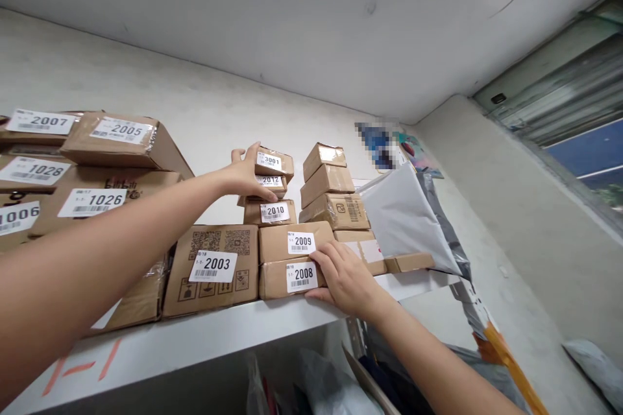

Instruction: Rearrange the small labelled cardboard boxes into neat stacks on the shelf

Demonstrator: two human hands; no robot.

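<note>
My left hand (246,172) reaches up to a small stack, fingers over the top of the cardboard box labelled 3001 (282,164). Its thumb lies along the lower front of the box labelled 2012 (278,189), so both sit within its grip. Just beneath is the box labelled 2010 (287,213). My right hand (348,275) is closed on the right side of the box labelled 2008 (275,280), with the thumb low near the shelf edge. Its fingertips also touch the box labelled 2009 (275,243) on top. Part of the right ends of these boxes is hidden.
The white shelf (209,331) carries a box labelled 2003 (207,298) and more stacked boxes at left, including 2005 (111,155). To the right stand a column of boxes (324,185) and a grey plastic mailer (399,214). Plastic bags (316,369) lie below.
</note>
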